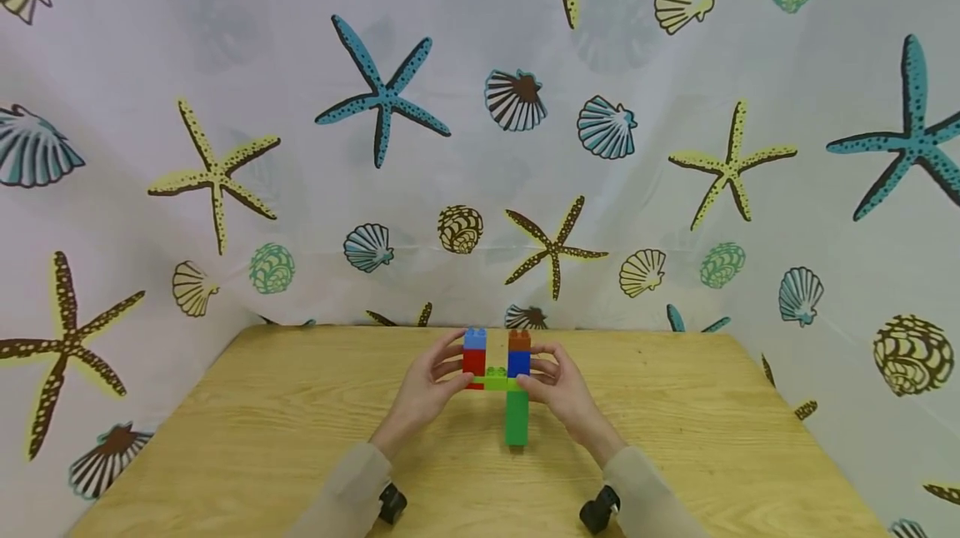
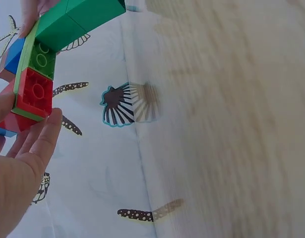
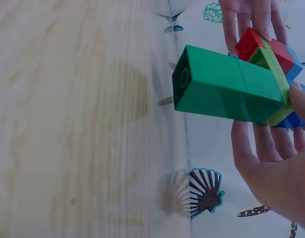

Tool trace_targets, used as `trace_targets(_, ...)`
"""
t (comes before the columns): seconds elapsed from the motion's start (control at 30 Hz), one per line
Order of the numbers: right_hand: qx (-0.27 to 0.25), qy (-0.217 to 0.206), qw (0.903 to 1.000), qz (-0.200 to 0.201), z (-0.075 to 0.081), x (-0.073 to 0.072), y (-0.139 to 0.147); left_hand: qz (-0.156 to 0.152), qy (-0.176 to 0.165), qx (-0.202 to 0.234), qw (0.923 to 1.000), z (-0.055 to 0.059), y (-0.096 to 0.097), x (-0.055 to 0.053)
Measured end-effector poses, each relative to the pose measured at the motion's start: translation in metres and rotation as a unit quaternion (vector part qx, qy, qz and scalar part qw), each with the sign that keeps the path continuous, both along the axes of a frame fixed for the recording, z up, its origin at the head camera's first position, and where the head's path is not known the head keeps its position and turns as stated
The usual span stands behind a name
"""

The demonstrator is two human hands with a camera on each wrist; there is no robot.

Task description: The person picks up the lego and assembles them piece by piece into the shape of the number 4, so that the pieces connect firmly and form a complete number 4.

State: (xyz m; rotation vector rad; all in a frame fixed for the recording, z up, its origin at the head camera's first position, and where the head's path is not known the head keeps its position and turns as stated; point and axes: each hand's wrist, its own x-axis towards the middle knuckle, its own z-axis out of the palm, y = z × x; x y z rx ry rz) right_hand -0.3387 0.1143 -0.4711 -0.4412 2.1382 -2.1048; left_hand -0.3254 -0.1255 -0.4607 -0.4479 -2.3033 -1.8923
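Both hands hold one structure of toy building bricks up over the table. Its base is a long lime green plate [image 1: 496, 382], studs up between two short towers. The left tower stacks a light blue brick [image 1: 475, 339] on a red brick [image 1: 473, 361]; the right one has a brown brick [image 1: 519, 341] on a dark blue brick [image 1: 518, 364]. My left hand [image 1: 426, 386] grips the left end, where a small red brick [image 2: 37, 91] sits underneath. My right hand [image 1: 564, 395] grips the right end, above two stacked green bricks [image 3: 216, 84] whose hollow underside shows.
The wooden table [image 1: 300, 430] stretches below and around both hands. A white cloth [image 1: 465, 163] printed with starfish and shells hangs behind it and along both sides. Small dark devices sit at the left wrist [image 1: 392, 504] and right wrist [image 1: 599, 510].
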Motion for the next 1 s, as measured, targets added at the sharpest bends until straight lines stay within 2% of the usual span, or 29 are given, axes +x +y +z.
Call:
trace_targets(0.3,0.004,-0.039,0.9992,0.001,-0.003,-0.003,0.0,0.001,-0.037,0.014,0.9992,-0.006,-0.002,-0.003)
trace_targets(0.47,0.004,-0.063,0.9977,0.024,-0.005,-0.003,0.001,-0.006,-0.061,0.014,0.998,-0.008,-0.005,-0.003)
trace_targets(0.67,0.028,-0.079,0.9957,0.041,-0.005,-0.003,0.004,-0.018,-0.099,0.023,0.9947,-0.009,-0.01,-0.007)
trace_targets(0.83,0.046,-0.087,0.9947,0.03,-0.008,-0.007,0.003,-0.008,-0.131,0.03,0.9909,-0.009,-0.011,-0.014)
trace_targets(1.0,0.065,-0.091,0.9935,0.023,-0.012,-0.013,0.003,0.005,-0.149,0.03,0.9884,-0.014,-0.009,-0.021)
